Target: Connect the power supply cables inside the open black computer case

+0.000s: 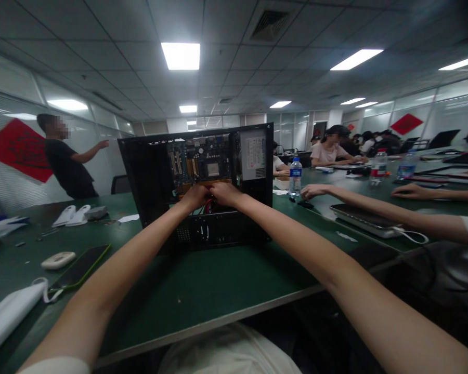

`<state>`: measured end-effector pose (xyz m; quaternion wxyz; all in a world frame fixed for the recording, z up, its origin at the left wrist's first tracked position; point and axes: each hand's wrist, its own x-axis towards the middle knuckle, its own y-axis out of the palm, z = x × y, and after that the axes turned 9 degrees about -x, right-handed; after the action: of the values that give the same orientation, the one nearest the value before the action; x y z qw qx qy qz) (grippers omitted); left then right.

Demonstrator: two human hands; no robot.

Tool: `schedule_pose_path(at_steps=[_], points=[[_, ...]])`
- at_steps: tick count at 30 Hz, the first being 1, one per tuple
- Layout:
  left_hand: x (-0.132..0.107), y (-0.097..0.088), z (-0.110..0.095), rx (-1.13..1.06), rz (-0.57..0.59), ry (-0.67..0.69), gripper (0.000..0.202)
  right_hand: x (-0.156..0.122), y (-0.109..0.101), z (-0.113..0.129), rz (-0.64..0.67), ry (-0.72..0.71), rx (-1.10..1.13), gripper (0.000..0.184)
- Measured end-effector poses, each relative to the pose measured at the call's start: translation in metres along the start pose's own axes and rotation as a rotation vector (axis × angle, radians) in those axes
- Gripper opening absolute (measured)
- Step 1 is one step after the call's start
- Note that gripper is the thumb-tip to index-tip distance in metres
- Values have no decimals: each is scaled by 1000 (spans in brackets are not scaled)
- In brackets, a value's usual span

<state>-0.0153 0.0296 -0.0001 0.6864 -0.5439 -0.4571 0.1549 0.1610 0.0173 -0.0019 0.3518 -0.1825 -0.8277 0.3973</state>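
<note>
A black computer case point(234, 236) stands upright on the green table, its open side facing me. Inside it are a motherboard point(203, 156) and, at the upper right, a power supply point(253, 156) with a white label. My left hand point(196, 197) and my right hand point(226, 194) reach into the case and meet at the lower part of the board. Both hands have their fingers curled in at some thin cables point(208, 207), red ones among them. What the fingertips pinch is too small and dark to make out.
On the left lie a green-edged phone point(81, 267), a small white device point(58, 260) and a white power bank point(13, 317). A water bottle point(295, 176) stands right of the case, near another person's hand point(314, 191). A person point(68, 161) stands at the left, arm outstretched.
</note>
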Motion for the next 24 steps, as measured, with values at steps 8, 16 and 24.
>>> schedule_pose_path(at_steps=[8, 16, 24], points=[[3, 2, 8, -50, 6, 15, 21, -6, -3, -1, -5, 15, 31, 32], [6, 3, 12, -113, -9, 27, 20, 0, 4, -2, 12, 38, 12, 33], [8, 5, 15, -141, -19, -4, 17, -1, 2, 0, -4, 19, -2, 32]])
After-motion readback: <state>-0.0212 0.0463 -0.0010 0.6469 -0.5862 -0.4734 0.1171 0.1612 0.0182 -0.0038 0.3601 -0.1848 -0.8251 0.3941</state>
